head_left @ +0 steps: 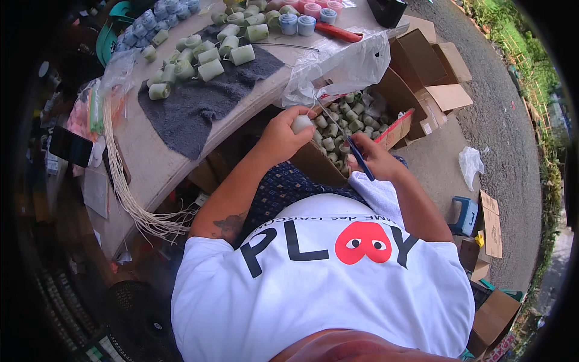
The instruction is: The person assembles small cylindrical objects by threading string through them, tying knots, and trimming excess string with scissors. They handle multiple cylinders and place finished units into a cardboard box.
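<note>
My left hand is closed around a small whitish candle, above the near side of an open carton. In my right hand is a long, thin metal tool with a blue handle. Its tip reaches up and left, close to the candle; whether they touch I cannot tell. Beneath both hands, the carton holds many pale green candles. More short green candles lie on a dark grey towel on the table.
Blue candles, pink candles and a red-handled tool sit at the table's far side. Clear plastic hangs over its edge. Pale cords drape off the left. A white cloth lies by my right forearm.
</note>
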`<move>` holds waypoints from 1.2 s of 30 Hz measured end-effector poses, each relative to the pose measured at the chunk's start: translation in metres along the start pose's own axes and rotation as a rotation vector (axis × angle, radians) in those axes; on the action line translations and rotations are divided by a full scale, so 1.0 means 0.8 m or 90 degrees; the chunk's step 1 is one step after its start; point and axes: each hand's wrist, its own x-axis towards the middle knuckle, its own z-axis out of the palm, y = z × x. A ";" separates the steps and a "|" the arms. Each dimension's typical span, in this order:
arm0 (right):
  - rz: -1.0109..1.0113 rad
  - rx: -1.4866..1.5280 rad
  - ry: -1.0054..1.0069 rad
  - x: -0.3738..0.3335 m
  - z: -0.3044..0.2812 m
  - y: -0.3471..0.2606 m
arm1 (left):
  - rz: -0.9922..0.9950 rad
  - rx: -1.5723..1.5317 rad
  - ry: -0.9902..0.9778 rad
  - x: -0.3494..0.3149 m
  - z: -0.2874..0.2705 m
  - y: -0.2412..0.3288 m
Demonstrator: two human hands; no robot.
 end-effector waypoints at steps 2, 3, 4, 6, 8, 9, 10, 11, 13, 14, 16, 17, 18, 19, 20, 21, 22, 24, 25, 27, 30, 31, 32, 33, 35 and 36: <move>0.006 0.118 0.011 -0.010 0.026 0.014 | 0.015 0.086 -0.005 0.006 0.017 -0.001; 0.025 0.047 0.018 -0.013 0.025 0.015 | 0.033 0.125 -0.002 0.006 0.026 -0.003; 0.024 0.049 0.024 -0.016 0.026 0.021 | 0.050 0.164 0.002 0.007 0.035 -0.004; 0.020 0.052 0.033 -0.016 0.031 0.039 | 0.059 0.168 -0.007 0.010 0.047 -0.007; 0.036 0.143 0.047 -0.015 0.032 0.048 | 0.068 0.170 -0.020 0.014 0.054 -0.006; 0.050 0.168 0.043 -0.016 0.029 0.045 | 0.075 0.170 -0.029 0.019 0.055 -0.006; 0.064 0.193 0.039 -0.016 0.028 0.044 | 0.080 0.171 -0.038 0.023 0.056 -0.006; 0.113 0.220 0.034 -0.018 0.027 0.046 | 0.069 0.165 -0.049 0.024 0.059 -0.006; 0.209 0.272 0.021 -0.023 0.024 0.053 | 0.047 0.152 -0.069 0.026 0.064 -0.007; 0.209 0.284 0.031 -0.024 0.023 0.060 | 0.001 0.145 -0.087 0.026 0.066 -0.006; 0.208 0.308 0.049 -0.026 0.022 0.076 | -0.092 0.127 -0.119 0.022 0.065 0.000; 0.156 0.224 0.086 -0.027 0.016 0.077 | -0.027 0.131 -0.085 0.018 0.057 0.005; 0.100 0.143 0.122 -0.028 0.011 0.079 | 0.037 0.140 -0.049 0.011 0.043 0.015; 0.043 0.063 0.158 -0.024 0.007 0.077 | 0.101 0.149 -0.013 0.006 0.025 0.026; 0.076 -0.089 0.131 -0.027 -0.007 0.043 | 0.141 0.187 0.068 -0.002 -0.002 0.040; 0.051 -0.134 0.169 -0.020 -0.015 0.030 | 0.200 0.223 0.188 -0.006 -0.028 0.053; 0.027 -0.180 0.205 -0.008 -0.023 0.017 | 0.260 0.265 0.303 -0.004 -0.062 0.045; -0.091 -0.205 0.278 0.023 -0.035 -0.020 | 0.229 0.331 0.492 -0.008 -0.121 0.038; -0.126 -0.241 0.295 0.041 -0.038 -0.051 | 0.206 0.377 0.556 -0.006 -0.143 0.034; -0.180 -0.329 0.317 0.094 -0.031 -0.103 | 0.130 0.454 0.589 -0.007 -0.195 -0.011; -0.264 -0.389 0.369 0.204 -0.015 -0.133 | 0.087 0.585 0.649 -0.017 -0.205 -0.050; -0.278 -0.390 0.374 0.228 -0.006 -0.141 | 0.078 0.620 0.675 -0.019 -0.206 -0.058; -0.290 -0.390 0.389 0.243 -0.005 -0.148 | 0.095 0.622 0.670 -0.015 -0.210 -0.057; -0.340 -0.416 0.404 0.257 -0.004 -0.144 | 0.111 0.621 0.663 -0.011 -0.212 -0.057; -0.465 -0.491 0.431 0.263 -0.010 -0.128 | 0.120 0.657 0.673 -0.006 -0.206 -0.049; -0.469 -0.498 0.414 0.247 -0.008 -0.126 | 0.115 0.653 0.707 -0.018 -0.204 -0.048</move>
